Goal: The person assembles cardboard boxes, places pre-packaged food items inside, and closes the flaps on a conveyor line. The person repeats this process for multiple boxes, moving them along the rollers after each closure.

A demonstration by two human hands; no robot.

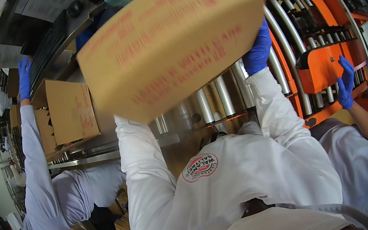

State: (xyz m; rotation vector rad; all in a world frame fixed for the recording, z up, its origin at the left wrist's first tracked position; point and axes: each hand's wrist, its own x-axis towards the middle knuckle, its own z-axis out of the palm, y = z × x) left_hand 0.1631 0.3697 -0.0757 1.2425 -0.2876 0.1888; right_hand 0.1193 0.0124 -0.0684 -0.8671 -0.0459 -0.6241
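Your large brown cardboard box with red print [169, 50] is held up in front of your chest, partly covering the silver rollers of the orange-framed conveyor [224, 95], its long axis slanting from lower left to upper right in view. Your right blue-gloved hand [258, 50] has its fingers spread against the lower right end, holding the box. Your left hand is hidden behind the lower left end, so you cannot tell how those fingers stand.
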